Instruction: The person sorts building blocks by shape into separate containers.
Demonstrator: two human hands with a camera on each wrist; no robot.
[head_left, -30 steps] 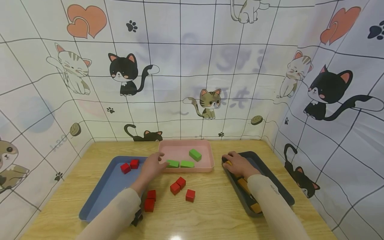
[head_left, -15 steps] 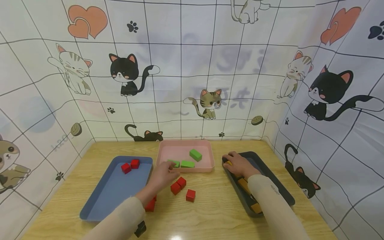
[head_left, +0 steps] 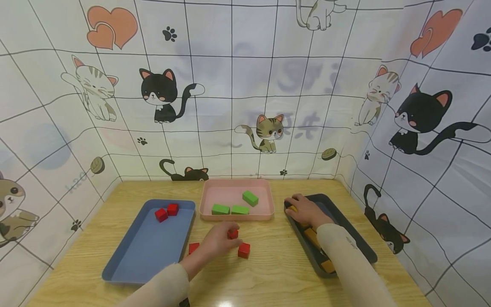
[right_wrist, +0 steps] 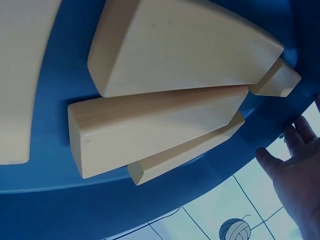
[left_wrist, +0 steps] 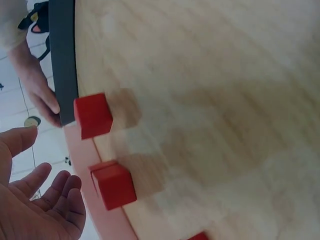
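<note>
Plainly, on the table (head_left: 276, 277) between the blue tray (head_left: 145, 251) and the dark tray (head_left: 330, 204), the left hand (head_left: 216, 242) is nearer the red cubes (head_left: 232, 234) than the right hand (head_left: 307, 209), which lies loose-fingered and gripping nothing visible by the dark tray's edge. Angled forward and rightward, the left parts thumb from fingers; one cube shows between them, another just past the thumb, though contact is hard to tell.
</note>
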